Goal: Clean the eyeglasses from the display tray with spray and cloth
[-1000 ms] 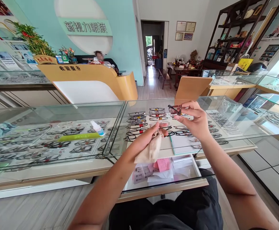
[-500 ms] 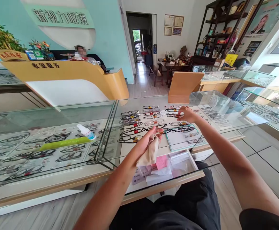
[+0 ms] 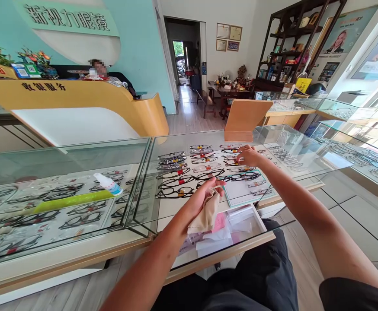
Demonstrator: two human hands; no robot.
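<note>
My left hand point(image 3: 209, 188) is closed around a beige cleaning cloth point(image 3: 206, 216), which hangs below the palm over the front of the glass counter. Farther forward, my right hand point(image 3: 249, 156) has its fingers bent down at the right end of a row of eyeglasses point(image 3: 231, 163). Thumb and fingertips appear to pinch that pair, though the contact is partly hidden. Several more eyeglasses lie in rows to the left, among them a black-framed pair point(image 3: 175, 192). Another dark pair point(image 3: 245, 176) lies by the top edge of a white, teal-edged tray point(image 3: 237, 194), between my hands.
An open drawer point(image 3: 261, 224) with papers and plastic bags is below the counter's front edge. To the left, a white bottle point(image 3: 108, 183) lies on the neighbouring glass case. A wooden stand point(image 3: 245, 120) rises at the counter's back. Behind the yellow reception desk point(image 3: 111, 93) is a person.
The view has turned slightly right. My left hand, with the cloth, has dropped a little and its fingers have shifted. My right hand stays at the same row of eyeglasses.
</note>
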